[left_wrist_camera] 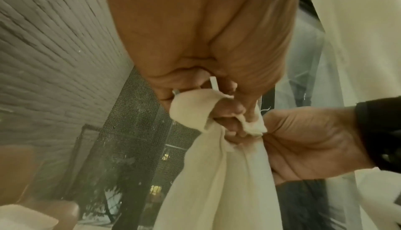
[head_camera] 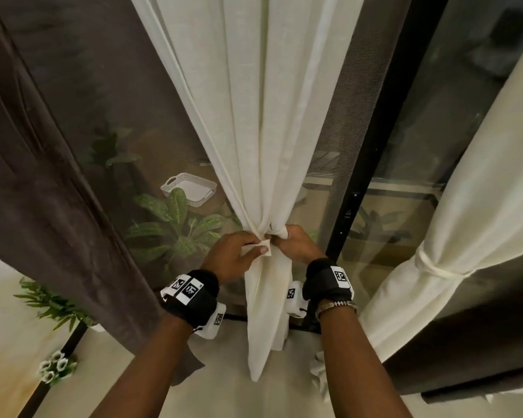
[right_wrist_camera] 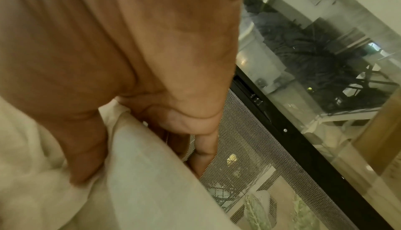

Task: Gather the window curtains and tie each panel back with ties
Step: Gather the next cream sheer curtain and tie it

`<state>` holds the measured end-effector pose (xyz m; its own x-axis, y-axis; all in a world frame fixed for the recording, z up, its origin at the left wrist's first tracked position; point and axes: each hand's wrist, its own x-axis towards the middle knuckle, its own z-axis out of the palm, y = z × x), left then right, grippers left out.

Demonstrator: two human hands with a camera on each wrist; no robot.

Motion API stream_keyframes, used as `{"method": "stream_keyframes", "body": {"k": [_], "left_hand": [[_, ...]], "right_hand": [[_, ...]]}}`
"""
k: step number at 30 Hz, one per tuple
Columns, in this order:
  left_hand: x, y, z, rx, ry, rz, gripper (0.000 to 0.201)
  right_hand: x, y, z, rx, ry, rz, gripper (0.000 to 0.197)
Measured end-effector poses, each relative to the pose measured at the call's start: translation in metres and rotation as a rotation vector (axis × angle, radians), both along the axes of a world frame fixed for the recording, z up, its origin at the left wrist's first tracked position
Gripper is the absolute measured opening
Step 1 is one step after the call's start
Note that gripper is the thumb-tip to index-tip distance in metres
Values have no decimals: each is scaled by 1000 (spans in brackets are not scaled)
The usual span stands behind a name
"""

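Note:
A cream sheer curtain panel (head_camera: 254, 116) hangs in the middle of the window, bunched narrow at hand height. My left hand (head_camera: 239, 251) pinches a cream fabric tie (head_camera: 264, 247) at the bunch; the left wrist view shows the tie's end (left_wrist_camera: 193, 111) looped over my curled fingers. Close beside it, my right hand (head_camera: 290, 241) grips the bunched curtain and the tie's other part (head_camera: 280, 230). In the right wrist view its fingers (right_wrist_camera: 204, 147) curl behind the cloth (right_wrist_camera: 139, 165). A second cream panel (head_camera: 480, 206) at the right is cinched by a tie (head_camera: 435, 268).
A dark brown drape (head_camera: 43, 191) hangs at the left. Behind the panel are a mesh screen (head_camera: 338, 164) and a black window frame (head_camera: 366, 176). Outside stand leafy plants (head_camera: 175, 224) and a white basket (head_camera: 189, 188). A small flower pot (head_camera: 56, 368) sits on the floor.

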<state>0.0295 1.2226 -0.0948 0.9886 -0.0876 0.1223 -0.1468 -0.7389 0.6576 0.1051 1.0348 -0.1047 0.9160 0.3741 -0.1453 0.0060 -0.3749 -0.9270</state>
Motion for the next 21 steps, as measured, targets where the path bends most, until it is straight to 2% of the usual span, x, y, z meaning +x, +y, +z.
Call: {"method": "stream_keyframes", "body": {"k": [3,10,13,16,19,21], "left_hand": [[3,1,-8,-43,-14,84,29],[4,-3,-4,-119,34,270,18],[7,-4,-5,-192,29,338,29],[7,-2,-7,-262,63,383,37],[5,1,-10,-390,84,285,59],[0,5,-9,-393,113,200,47]], "right_hand": [[0,-1,-3,-6,33,10,23],[-5,-7,-7,70,117,39,28],[-9,-11,-15,210,209,64,33],[-12,-15,-13,197,223,120,36],[-14,-15,-11,186,179,101,40],[-17,-14,-13,197,177,54,38]]}}
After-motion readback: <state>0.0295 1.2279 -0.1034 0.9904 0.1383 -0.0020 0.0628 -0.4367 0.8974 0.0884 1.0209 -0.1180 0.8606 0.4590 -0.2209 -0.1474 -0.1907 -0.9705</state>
